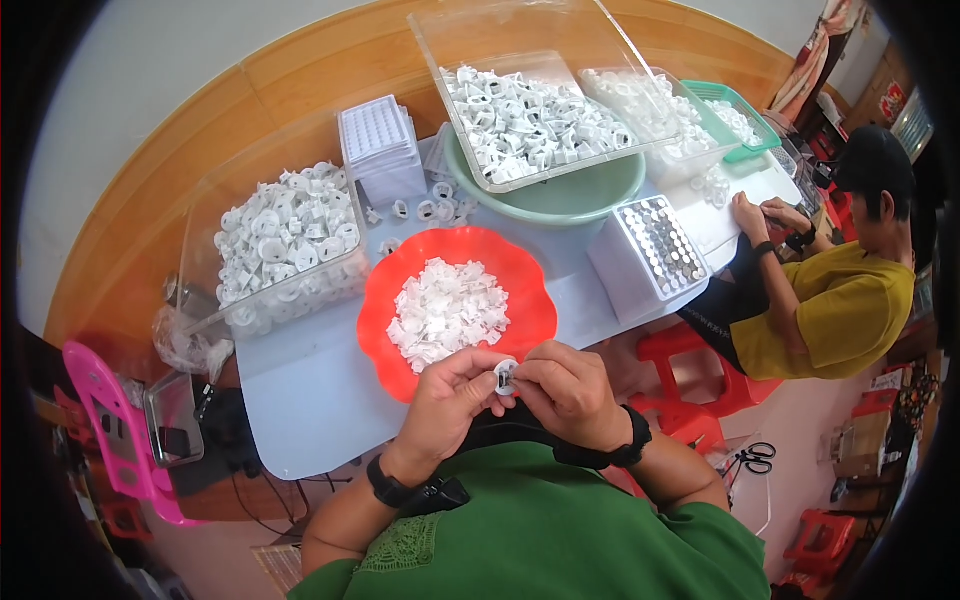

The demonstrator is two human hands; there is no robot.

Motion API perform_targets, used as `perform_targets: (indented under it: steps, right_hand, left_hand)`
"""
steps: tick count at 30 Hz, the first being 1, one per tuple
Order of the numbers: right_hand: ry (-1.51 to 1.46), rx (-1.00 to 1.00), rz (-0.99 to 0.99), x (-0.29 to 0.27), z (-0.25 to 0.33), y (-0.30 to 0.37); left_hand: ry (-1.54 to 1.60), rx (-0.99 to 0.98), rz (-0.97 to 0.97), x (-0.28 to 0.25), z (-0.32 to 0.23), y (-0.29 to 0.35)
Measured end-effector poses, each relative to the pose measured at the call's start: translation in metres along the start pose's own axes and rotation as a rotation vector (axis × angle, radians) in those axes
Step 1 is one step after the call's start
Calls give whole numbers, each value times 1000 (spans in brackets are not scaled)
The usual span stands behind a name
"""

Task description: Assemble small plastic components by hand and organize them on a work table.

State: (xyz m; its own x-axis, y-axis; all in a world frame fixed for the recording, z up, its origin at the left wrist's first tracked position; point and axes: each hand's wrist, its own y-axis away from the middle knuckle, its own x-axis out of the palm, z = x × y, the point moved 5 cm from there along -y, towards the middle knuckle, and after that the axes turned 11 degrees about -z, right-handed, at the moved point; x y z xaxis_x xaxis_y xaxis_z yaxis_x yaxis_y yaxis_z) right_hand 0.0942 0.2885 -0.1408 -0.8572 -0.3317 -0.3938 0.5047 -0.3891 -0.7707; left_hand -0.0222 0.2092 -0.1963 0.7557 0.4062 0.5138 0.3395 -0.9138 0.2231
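Just beyond my body, over the near edge of the table, a small round white plastic part [505,374] with a dark slot in it sits between my hands. My left hand [440,408] pinches it between thumb and fingers. The fingertips of my right hand [577,396] are closed at its right edge; whether they hold another tiny piece is hidden. Right behind my hands stands a scalloped red bowl [372,325] with a heap of small white translucent pieces [447,312].
A clear bin [345,262] of white round parts stands left. Behind are stacked white trays [383,150] and a tilted clear bin [490,183] on a green basin [600,205]. A white box of silvery discs [628,262] stands right. A co-worker [835,290] sits at the far right.
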Motion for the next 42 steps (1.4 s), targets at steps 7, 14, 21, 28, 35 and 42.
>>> perform_targets:
  steps: [7,14,21,28,35,42]
  right_hand:
    - [-17,19,79,0,2,1]
    - [-55,22,127,2,-4,0]
    - [-139,186,163,-1,-11,-6]
    - [-318,670,280,7,-32,2]
    - [-821,1039,276,4,-30,6]
    - [-713,978,194,7,-31,14]
  left_hand:
    - [-55,52,0,-1,3,3]
    - [-160,102,6,0,4,3]
    - [-254,144,41,5,-5,6]
    - [-342,157,55,1,-6,6]
    - [-186,118,68,5,-11,6]
    - [-104,90,40,8,-5,3]
